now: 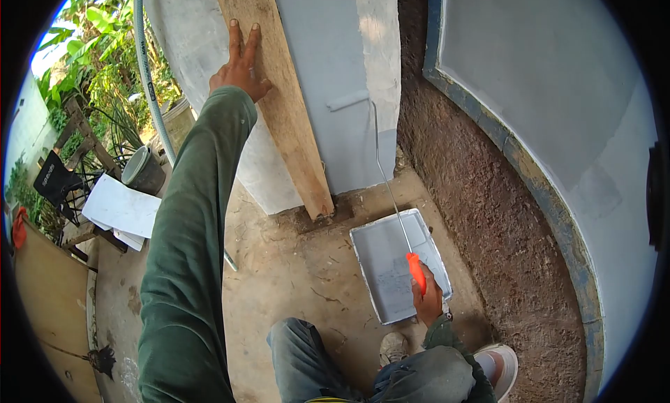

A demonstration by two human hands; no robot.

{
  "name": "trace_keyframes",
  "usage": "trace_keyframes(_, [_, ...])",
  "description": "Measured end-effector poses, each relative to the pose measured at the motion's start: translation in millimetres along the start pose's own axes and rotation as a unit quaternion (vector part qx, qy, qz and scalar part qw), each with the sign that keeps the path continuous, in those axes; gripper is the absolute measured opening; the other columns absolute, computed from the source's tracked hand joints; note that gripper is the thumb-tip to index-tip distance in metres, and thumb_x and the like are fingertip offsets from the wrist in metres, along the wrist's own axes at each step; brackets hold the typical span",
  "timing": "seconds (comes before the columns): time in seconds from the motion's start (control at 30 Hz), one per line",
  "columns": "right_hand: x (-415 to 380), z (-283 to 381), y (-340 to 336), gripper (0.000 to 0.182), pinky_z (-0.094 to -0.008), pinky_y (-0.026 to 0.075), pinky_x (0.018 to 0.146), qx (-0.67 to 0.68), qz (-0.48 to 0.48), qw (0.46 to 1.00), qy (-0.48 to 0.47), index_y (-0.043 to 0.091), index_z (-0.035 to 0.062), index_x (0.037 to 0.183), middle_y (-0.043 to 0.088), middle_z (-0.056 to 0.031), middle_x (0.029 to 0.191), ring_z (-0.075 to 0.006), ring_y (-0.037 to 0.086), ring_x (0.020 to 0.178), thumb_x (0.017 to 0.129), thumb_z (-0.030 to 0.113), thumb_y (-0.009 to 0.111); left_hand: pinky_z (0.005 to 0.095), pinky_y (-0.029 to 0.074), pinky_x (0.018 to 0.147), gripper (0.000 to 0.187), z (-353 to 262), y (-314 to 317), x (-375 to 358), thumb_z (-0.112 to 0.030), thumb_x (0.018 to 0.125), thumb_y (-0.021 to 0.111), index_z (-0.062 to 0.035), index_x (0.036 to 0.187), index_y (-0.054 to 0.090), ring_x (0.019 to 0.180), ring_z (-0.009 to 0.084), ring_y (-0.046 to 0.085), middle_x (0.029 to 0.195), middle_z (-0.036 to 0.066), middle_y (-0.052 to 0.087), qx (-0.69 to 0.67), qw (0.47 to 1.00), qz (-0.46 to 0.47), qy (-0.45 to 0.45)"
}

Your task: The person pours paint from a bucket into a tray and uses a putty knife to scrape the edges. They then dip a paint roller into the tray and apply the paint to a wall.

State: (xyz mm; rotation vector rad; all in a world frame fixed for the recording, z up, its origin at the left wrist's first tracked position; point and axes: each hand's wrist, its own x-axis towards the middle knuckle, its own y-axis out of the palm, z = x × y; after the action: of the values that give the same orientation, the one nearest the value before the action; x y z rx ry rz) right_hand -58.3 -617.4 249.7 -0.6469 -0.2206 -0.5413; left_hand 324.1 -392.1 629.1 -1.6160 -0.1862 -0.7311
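Observation:
My left hand (241, 73) lies against a long wooden board (289, 110), fingers stretched out. The board leans at a slant along a wall panel, its lower end near the floor. On the board's right, the panel (317, 61) is coated grey-blue, with a paler strip (380, 54) at its right edge. In my right hand (428, 298) is the orange handle of a paint roller (417, 269). Its thin metal rod reaches up to the roller sleeve (349, 101), which touches the panel near the strip. Beneath the handle, a paint tray (373, 281) with grey paint rests on the floor.
A white bucket (508, 368) stands beside my right leg. Rough brown ground (488, 214) runs along a curved grey wall (530, 68) on the right. To the left are a hose (148, 75), a dark bucket (143, 169), white sheets (122, 206) and a chair (59, 183).

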Motion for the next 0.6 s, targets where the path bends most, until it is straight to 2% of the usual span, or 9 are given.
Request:
trace_keyframes(0.2, [55.5,50.8,-5.2,0.043,-0.0415,0.044,0.1,0.048,-0.029,0.998,-0.025,0.046,-0.0016,0.134,0.054,-0.0245,0.132,-0.0398,0.055,0.12,0.093,0.006,0.055,0.0446,0.053,0.094,0.109,4.7,4.5,2.6,-0.029,0.073,0.077,-0.038,0.153,0.005,0.12,0.035,0.058,0.162,0.004,-0.008,-0.004,1.0,-0.021,0.017])
trace_keyframes(0.23, [66.4,59.3,-6.6,0.043,-0.0415,0.044,0.1,0.047,-0.029,0.998,-0.022,0.046,-0.0016,0.134,0.054,-0.0245,0.132,-0.0398,0.055,0.12,0.093,0.006,0.055,0.0428,0.054,0.091,0.111,5.6,5.4,3.7,-0.03,0.073,0.078,-0.0371,0.154,0.002,0.115,0.0343,0.061,0.162,0.005,-0.01,0.014,0.999,-0.025,0.019])
trace_keyframes(0.3, [82.7,74.9,-12.2,0.044,-0.0402,0.045,0.099,0.04,-0.056,0.995,-0.076,0.046,-0.0006,0.134,0.055,-0.0242,0.132,-0.0394,0.056,0.119,0.092,0.004,0.056,0.0409,0.055,0.089,0.113,7.8,9.3,6.5,-0.031,0.072,0.078,-0.0363,0.154,0.0,0.111,0.0336,0.063,0.162,0.006,-0.012,0.03,0.999,-0.019,0.025])
trace_keyframes(0.33, [84.8,84.3,-19.1,0.044,-0.0402,0.045,0.099,0.037,-0.048,0.996,-0.061,0.046,-0.0006,0.134,0.055,-0.0242,0.132,-0.0394,0.056,0.119,0.092,0.004,0.056,0.0425,0.053,0.093,0.104,10.7,11.5,7.0,-0.031,0.074,0.077,-0.0349,0.154,0.009,0.117,0.0339,0.059,0.162,0.007,-0.001,0.016,0.998,-0.045,0.034])
trace_keyframes(0.37, [87.1,95.1,-28.0,0.044,-0.0377,0.044,0.099,0.066,-0.033,0.997,-0.01,0.046,0.0002,0.135,0.055,-0.023,0.132,-0.0348,0.057,0.117,0.093,0.006,0.055,0.044,0.05,0.097,0.096,12.1,13.6,5.1,-0.032,0.077,0.076,-0.0336,0.153,0.019,0.123,0.0342,0.055,0.162,0.007,0.011,0.001,0.997,-0.07,0.04])
trace_keyframes(0.4, [82.7,103.8,-36.3,0.043,-0.0352,0.044,0.098,0.093,-0.02,0.995,0.038,0.046,0.001,0.136,0.055,-0.0218,0.133,-0.0302,0.058,0.116,0.094,0.008,0.055,0.044,0.05,0.097,0.096,10.7,9.2,3.0,-0.032,0.077,0.076,-0.0336,0.153,0.019,0.123,0.0342,0.055,0.162,0.007,0.011,-0.002,0.998,-0.053,0.038])
trace_keyframes(0.47, [60.9,110.5,-57.5,0.042,-0.0343,0.043,0.099,0.071,-0.028,0.997,0.029,0.047,-0.0001,0.134,0.056,-0.0212,0.132,-0.028,0.058,0.116,0.093,0.007,0.056,0.0412,0.046,0.103,0.105,7.5,-6.0,2.3,-0.035,0.081,0.073,-0.0232,0.156,0.001,0.128,0.038,0.049,0.159,0.015,-0.018,0.064,0.996,0.017,0.059])
trace_keyframes(0.57, [25.8,114.3,-104.8,0.041,-0.0331,0.041,0.101,0.043,-0.056,0.997,0.013,0.05,-0.0024,0.133,0.056,-0.0179,0.132,-0.0214,0.055,0.118,0.093,0.007,0.057,0.0415,0.048,0.1,0.108,9.3,-2.7,6.7,-0.033,0.078,0.075,-0.0233,0.156,0.001,0.122,0.0403,0.053,0.158,0.016,-0.021,0.052,0.998,0.017,0.043])
trace_keyframes(0.6, [9.1,115.6,-126.8,0.043,-0.0338,0.04,0.102,0.035,-0.041,0.997,0.055,0.049,-0.0027,0.134,0.055,-0.0174,0.133,-0.0221,0.054,0.119,0.093,0.008,0.057,0.0415,0.048,0.1,0.108,11.3,-0.9,8.0,-0.033,0.078,0.075,-0.0233,0.156,0.001,0.122,0.0403,0.053,0.158,0.016,-0.021,0.049,0.998,0.026,0.04])
